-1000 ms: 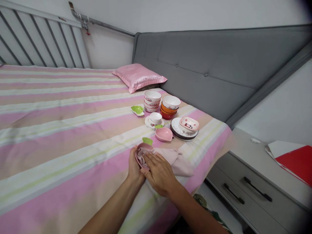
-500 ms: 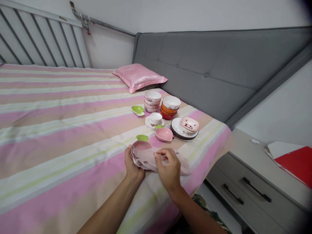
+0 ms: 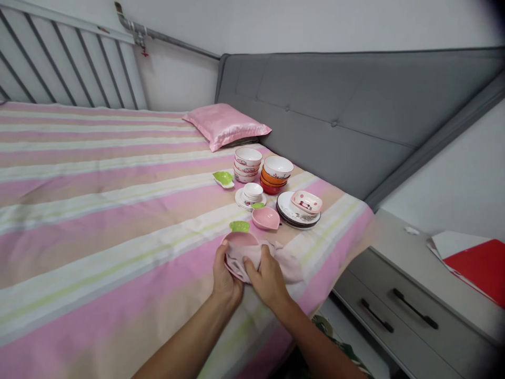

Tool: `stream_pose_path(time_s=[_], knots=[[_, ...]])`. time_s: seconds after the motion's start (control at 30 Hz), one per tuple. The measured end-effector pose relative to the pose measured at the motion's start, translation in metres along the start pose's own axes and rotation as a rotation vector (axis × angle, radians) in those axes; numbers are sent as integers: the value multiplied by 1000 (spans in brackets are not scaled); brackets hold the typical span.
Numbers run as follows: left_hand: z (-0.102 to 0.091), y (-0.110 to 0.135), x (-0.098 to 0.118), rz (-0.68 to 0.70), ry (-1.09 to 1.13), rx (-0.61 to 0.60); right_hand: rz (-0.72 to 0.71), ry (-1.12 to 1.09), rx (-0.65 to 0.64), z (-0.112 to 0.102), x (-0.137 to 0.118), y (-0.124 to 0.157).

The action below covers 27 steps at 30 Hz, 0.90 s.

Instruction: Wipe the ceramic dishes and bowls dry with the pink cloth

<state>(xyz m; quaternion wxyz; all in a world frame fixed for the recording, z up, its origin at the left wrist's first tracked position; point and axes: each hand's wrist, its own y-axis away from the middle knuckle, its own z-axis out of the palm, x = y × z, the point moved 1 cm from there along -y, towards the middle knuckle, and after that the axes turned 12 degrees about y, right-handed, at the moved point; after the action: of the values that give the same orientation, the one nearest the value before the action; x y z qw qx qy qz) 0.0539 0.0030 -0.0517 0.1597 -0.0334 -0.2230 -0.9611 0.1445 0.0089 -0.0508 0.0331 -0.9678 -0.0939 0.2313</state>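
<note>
My left hand (image 3: 226,276) grips the near left side of a pink dish (image 3: 239,239) with a green leaf-shaped end, holding it just above the bed. A pale pink cloth (image 3: 290,265) covers the dish's near part and trails off to the right. With bent fingers, my right hand (image 3: 269,276) grasps the cloth and presses it against the dish; its fingertips are partly hidden. Just beyond lies a similar pink dish (image 3: 265,218) with a green leaf.
Bowls (image 3: 248,164) and orange-red bowls (image 3: 272,178) stand stacked near the grey headboard (image 3: 331,105). Small white dishes (image 3: 252,191), plates (image 3: 292,209), a rectangular dish (image 3: 306,201) and a green leaf dish (image 3: 223,179) sit nearby. A nightstand (image 3: 394,237) stands right.
My left hand and the dish have shifted slightly right. My right hand has moved a little left and lower over the cloth, which now lies flatter across the dish.
</note>
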Motion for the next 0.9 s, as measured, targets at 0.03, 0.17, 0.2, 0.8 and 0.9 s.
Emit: stream_pose_path(time_s=[0.03, 0.17, 0.2, 0.8, 0.9], knots=[[-2, 1, -2, 5, -13, -26, 18, -40, -7, 2, 2, -2], [-8, 0, -7, 16, -79, -134, 78, -171, 28, 12, 7, -5], [-8, -1, -7, 20, -106, -157, 79, -192, 51, 14, 8, -5], [3, 1, 10, -147, -463, -403, -105, 242, 176, -3, 14, -12], [2, 1, 11, -153, -500, -426, -97, 201, 173, -4, 16, -13]])
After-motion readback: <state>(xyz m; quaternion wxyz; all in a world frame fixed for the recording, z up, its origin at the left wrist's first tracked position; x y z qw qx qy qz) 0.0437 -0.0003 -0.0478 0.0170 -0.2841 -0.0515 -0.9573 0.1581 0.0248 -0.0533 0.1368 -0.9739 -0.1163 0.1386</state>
